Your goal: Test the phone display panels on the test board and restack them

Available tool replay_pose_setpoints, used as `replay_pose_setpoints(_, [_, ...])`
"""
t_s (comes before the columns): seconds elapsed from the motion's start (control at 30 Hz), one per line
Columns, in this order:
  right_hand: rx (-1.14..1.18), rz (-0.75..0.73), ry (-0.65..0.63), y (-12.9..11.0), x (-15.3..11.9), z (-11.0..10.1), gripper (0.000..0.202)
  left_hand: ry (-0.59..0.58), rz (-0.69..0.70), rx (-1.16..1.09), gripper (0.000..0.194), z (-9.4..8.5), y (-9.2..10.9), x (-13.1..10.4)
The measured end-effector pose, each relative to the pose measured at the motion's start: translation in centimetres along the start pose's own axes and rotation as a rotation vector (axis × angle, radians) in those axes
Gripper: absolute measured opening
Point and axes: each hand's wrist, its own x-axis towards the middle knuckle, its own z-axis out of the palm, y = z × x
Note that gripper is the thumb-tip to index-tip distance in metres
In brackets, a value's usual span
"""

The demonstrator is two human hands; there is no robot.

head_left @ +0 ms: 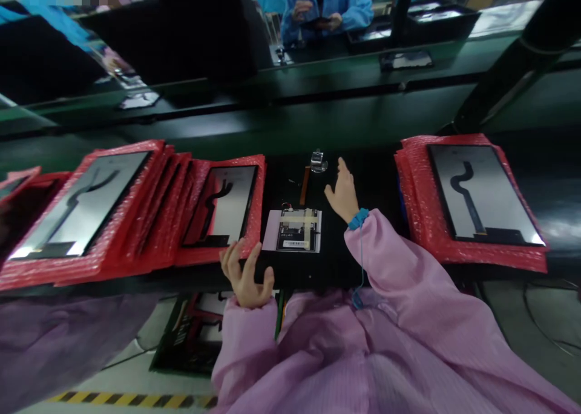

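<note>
My left hand (247, 276) has its fingers spread and holds nothing. Its fingertips are at the front edge of a display panel (233, 205) lying on red bubble wrap (256, 220); whether they touch it I cannot tell. My right hand (344, 191), with a blue wrist strap (358, 219), is open above the dark bench. Just left of its fingertips stands a small shiny clamp-like piece (318, 161). An orange-brown flex cable (304, 187) runs from there toward me. Between my hands lies a flat circuit assembly (297, 229) with yellowish tape and a white label.
Display panels on stacked red bubble wrap stand at left (86, 202) and right (485, 190). Across the green ledge (281, 90), a person in a blue coat (327, 8) handles a dark flat object. A purple sleeve (68, 341) shows at lower left. A dark post (499, 69) rises at right.
</note>
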Motion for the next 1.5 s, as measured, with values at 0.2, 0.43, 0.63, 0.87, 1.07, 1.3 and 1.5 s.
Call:
replay_pose_setpoints(0.2, [-0.134, -0.158, -0.070, -2.1, -10.3, -3.7, 0.063, 0.089, 0.291, -0.375, 0.050, 3.2, 7.7, 1.9])
replay_pose_setpoints(0.43, [-0.634, -0.004, 0.469, 0.8, -18.6, -12.1, 0.047, -0.251, 0.280, -0.762, 0.034, 5.5, 14.5, 3.8])
replay_pose_setpoints(0.63, [-0.606, 0.133, 0.495, 3.3, -18.4, -15.6, 0.025, -0.580, -0.102, -1.241, 0.031, 8.9, 20.4, 6.3])
replay_pose_setpoints(0.87, [-0.385, 0.199, 0.660, 2.8, -16.9, -15.4, 0.020, -0.727, -0.390, -1.542, 0.045, 11.4, 25.1, 9.3])
replay_pose_setpoints(1.07, [-0.123, 0.234, 0.722, 0.5, -17.7, -17.4, 0.022, -0.738, -0.386, -1.437, 0.024, 10.6, 26.5, 10.0])
replay_pose_setpoints(1.3, [-0.476, 0.115, 0.567, 1.0, -18.7, -17.9, 0.030, -0.688, -0.376, -1.385, 0.035, 10.9, 27.8, 10.3])
replay_pose_setpoints(1.5, [-0.410, 0.135, 0.601, 3.3, -17.7, -17.3, 0.015, -0.752, -0.509, -1.476, 0.041, 11.4, 27.8, 10.0])
